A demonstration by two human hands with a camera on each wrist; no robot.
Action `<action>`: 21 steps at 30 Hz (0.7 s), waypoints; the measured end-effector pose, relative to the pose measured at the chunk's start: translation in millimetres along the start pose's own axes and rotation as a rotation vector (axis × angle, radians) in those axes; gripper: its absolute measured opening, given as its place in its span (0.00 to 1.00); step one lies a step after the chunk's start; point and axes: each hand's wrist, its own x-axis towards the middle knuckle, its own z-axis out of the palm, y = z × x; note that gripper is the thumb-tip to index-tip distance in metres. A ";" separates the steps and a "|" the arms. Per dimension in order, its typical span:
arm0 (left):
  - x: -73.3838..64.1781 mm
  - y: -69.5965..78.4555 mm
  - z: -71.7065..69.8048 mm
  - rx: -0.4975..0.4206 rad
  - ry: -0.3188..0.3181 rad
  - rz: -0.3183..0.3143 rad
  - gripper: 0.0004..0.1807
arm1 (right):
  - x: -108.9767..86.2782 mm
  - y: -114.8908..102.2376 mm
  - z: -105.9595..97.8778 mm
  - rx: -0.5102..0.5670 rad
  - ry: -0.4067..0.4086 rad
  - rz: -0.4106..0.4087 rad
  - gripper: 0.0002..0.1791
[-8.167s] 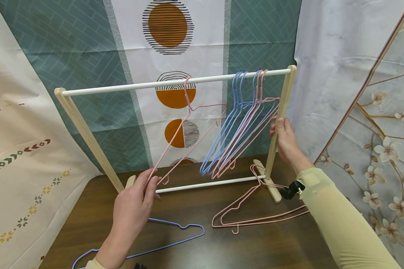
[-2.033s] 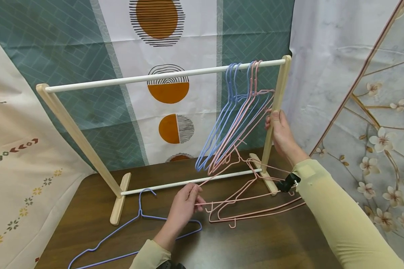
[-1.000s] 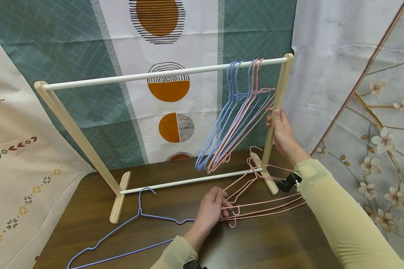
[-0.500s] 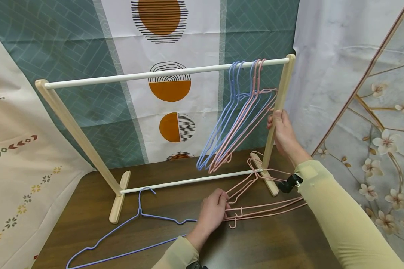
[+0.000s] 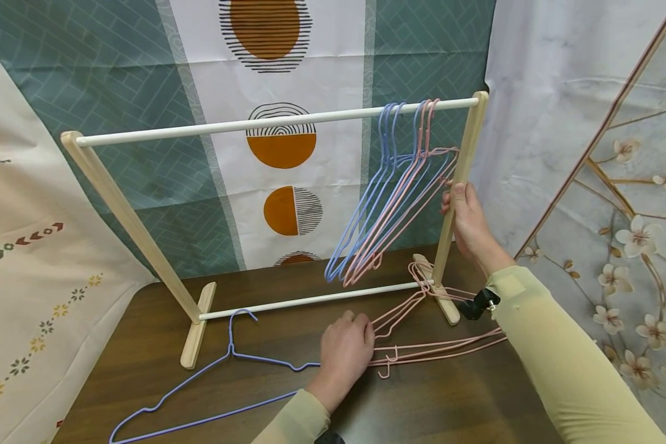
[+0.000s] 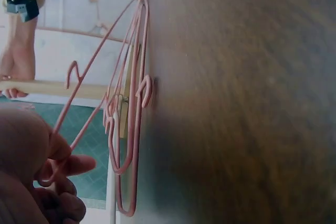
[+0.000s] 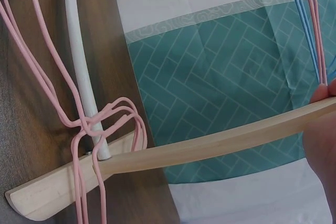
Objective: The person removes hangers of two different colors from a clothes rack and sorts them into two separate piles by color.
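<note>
In the head view, my left hand [image 5: 344, 348] is low over the table at the near ends of the pink hangers. The left wrist view shows its fingers pinching one end of a pink wire hanger [image 6: 68, 103]. Beneath that one, more pink hangers [image 5: 438, 357] lie stacked on the table, their hooks by the rack's right foot [image 7: 47, 190]. My right hand [image 5: 468, 222] grips the right wooden post [image 5: 471, 135] of the rack. Blue hangers [image 5: 385, 132] and pink hangers hang bunched at the right of the white top rail [image 5: 200, 129].
One blue hanger [image 5: 230, 351] lies flat on the brown table [image 5: 155, 345], left of my left hand. The rack's lower white rail [image 5: 311, 300] crosses behind it to the left wooden foot [image 5: 198, 327]. Patterned cloths hang at the back and both sides.
A pink hanger has come off the rail, and my left hand has carried it down and right onto the pink hangers on the table. My right hand keeps hold of the post.
</note>
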 end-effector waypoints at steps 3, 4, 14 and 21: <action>0.2 -2.4 1.4 0.043 -0.011 0.025 0.09 | -0.1 0.4 0.2 -0.002 -0.001 0.003 0.21; 0.1 -3.3 1.7 0.059 -0.019 0.036 0.09 | 0.1 0.6 -0.1 0.001 -0.001 0.003 0.22; -3.2 -7.2 1.1 0.149 -0.131 0.107 0.11 | -0.9 -0.3 -0.6 0.014 -0.007 -0.002 0.24; -4.8 -9.3 2.7 0.156 -0.136 0.131 0.13 | -1.2 0.2 -1.1 -0.005 -0.008 0.000 0.25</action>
